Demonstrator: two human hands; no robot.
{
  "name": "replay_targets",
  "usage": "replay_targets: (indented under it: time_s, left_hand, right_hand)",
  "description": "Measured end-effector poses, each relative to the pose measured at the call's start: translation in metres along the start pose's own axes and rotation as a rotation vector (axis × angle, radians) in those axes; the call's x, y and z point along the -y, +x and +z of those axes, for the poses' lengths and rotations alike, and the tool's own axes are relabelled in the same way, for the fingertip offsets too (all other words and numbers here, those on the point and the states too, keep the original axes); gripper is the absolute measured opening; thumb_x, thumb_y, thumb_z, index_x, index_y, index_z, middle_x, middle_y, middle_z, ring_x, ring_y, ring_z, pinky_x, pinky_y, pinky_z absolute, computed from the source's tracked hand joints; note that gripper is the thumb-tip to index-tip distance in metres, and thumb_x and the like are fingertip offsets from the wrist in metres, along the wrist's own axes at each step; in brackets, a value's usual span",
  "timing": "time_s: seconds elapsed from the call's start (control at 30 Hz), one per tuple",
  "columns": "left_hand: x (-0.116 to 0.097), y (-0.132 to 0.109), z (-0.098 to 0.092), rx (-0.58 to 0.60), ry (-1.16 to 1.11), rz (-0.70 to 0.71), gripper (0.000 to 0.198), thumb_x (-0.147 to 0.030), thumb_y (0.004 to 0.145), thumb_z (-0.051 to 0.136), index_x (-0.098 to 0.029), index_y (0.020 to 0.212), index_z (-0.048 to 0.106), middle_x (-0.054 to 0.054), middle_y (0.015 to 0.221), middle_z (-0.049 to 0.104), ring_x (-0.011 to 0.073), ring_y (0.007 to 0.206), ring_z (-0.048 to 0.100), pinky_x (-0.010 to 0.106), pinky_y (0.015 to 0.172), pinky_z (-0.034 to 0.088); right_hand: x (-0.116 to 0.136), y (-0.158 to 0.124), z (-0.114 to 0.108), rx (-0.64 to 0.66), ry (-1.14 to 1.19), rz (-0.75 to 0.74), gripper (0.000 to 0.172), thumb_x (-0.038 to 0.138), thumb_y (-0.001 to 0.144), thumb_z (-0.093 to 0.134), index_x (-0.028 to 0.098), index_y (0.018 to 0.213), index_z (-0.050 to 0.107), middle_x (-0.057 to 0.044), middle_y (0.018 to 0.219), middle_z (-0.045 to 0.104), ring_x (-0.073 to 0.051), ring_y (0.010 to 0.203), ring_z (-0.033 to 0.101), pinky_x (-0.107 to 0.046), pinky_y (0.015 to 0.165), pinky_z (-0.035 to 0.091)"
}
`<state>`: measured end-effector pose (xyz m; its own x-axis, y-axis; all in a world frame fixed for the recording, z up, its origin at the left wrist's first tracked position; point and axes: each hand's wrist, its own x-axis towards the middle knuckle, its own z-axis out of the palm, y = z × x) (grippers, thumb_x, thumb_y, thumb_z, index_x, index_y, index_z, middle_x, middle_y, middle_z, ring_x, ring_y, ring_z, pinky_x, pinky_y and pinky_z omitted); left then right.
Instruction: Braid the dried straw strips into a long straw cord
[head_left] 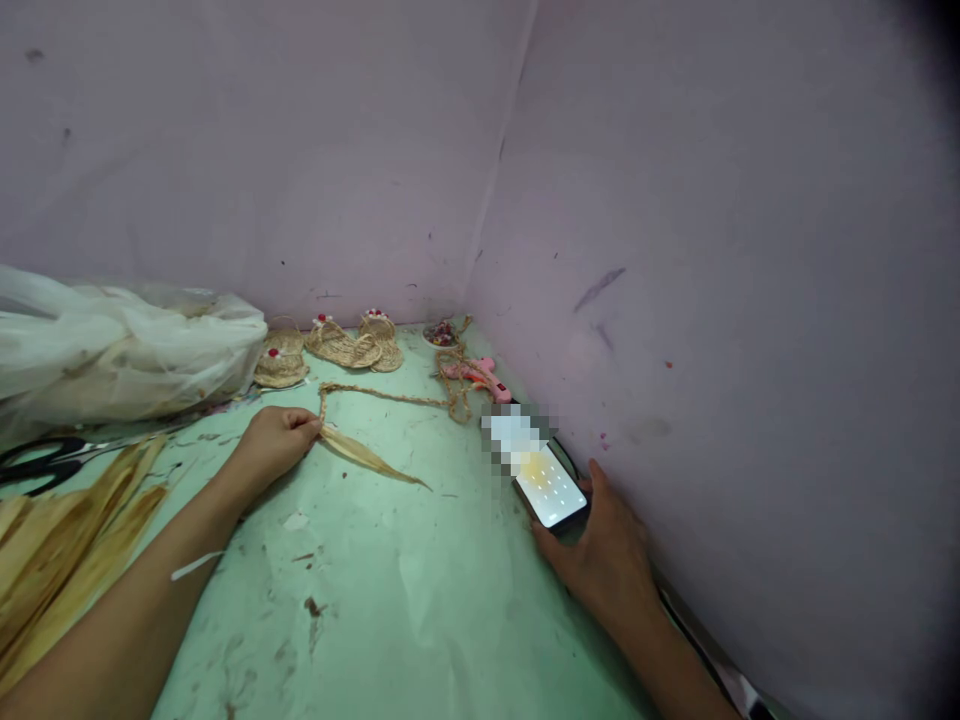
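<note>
In the head view, my left hand (pixel 283 440) pinches a thin braided cord (pixel 386 394) of dried plant fibre near its end. A loose, pale husk strip (pixel 371 459) spreads out from that pinch across the green surface. The cord runs right and bunches into loops beside a pink glue gun (pixel 480 374). My right hand (pixel 596 555) grips the lower end of a smartphone (pixel 551 490), thumb at its left edge and fingers at its right. The phone's screen is lit, and its upper part is blurred out.
Small woven slippers (pixel 341 346) with red beads stand by the back wall, left of a dish of beads (pixel 442 334). At left are a white plastic bag (pixel 127 350), black-handled scissors (pixel 49 462) and dried husk strips (pixel 75 550). A wall (pixel 720 300) rises close on the right.
</note>
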<state>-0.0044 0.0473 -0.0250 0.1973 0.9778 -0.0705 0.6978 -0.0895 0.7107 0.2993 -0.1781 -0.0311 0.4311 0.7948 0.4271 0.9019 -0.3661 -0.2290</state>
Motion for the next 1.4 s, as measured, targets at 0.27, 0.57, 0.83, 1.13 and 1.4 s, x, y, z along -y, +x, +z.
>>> replay_targets:
  time_s: [0.27,0.57,0.83,1.13,1.4]
  left_hand:
    - [0.001,0.002,0.0,0.009,0.01,-0.011,0.032,-0.042,0.064,0.045,-0.014,0.062,0.06,-0.002,0.044,0.043,0.0097,0.042,0.033,0.022,0.041,0.022]
    - [-0.001,0.001,-0.001,0.009,-0.004,-0.02,0.031,-0.043,0.061,0.047,-0.015,0.058,0.059,-0.002,0.043,0.043,0.0101,0.043,0.033,0.022,0.042,0.023]
    - [-0.001,0.001,0.0,0.013,-0.016,-0.018,0.032,-0.044,0.063,0.045,-0.015,0.059,0.059,-0.002,0.043,0.041,0.0094,0.042,0.032,0.022,0.042,0.022]
    - [0.001,0.001,0.0,-0.001,-0.001,-0.004,0.033,-0.044,0.064,0.046,-0.015,0.062,0.061,-0.003,0.043,0.04,0.0092,0.042,0.031,0.022,0.041,0.021]
    - [0.002,0.003,0.001,0.008,-0.006,-0.007,0.031,-0.043,0.063,0.045,-0.015,0.059,0.059,-0.002,0.043,0.041,0.0092,0.042,0.031,0.022,0.042,0.022]
  right_hand:
    - [0.006,0.022,-0.017,0.014,-0.093,-0.307,0.044,0.043,0.08,0.043,0.021,0.118,0.05,-0.015,0.124,0.04,-0.032,0.109,0.038,-0.051,0.085,0.033]
    - [0.006,0.032,-0.01,0.043,-0.209,-0.373,0.038,0.041,0.082,0.042,0.023,0.111,0.057,-0.012,0.125,0.04,-0.032,0.109,0.036,-0.051,0.085,0.033]
    - [0.007,0.033,-0.009,0.06,-0.185,-0.375,0.035,0.039,0.082,0.041,0.023,0.107,0.06,-0.013,0.123,0.043,-0.032,0.109,0.037,-0.052,0.084,0.033]
    - [0.024,0.023,-0.023,-0.169,0.263,-0.317,0.028,0.027,0.084,0.038,0.02,0.105,0.055,-0.01,0.117,0.047,-0.025,0.107,0.043,-0.045,0.087,0.035]
    - [0.013,0.021,-0.026,-0.204,0.275,-0.254,0.027,0.023,0.085,0.035,0.019,0.099,0.058,-0.01,0.109,0.052,-0.024,0.102,0.046,-0.044,0.086,0.036]
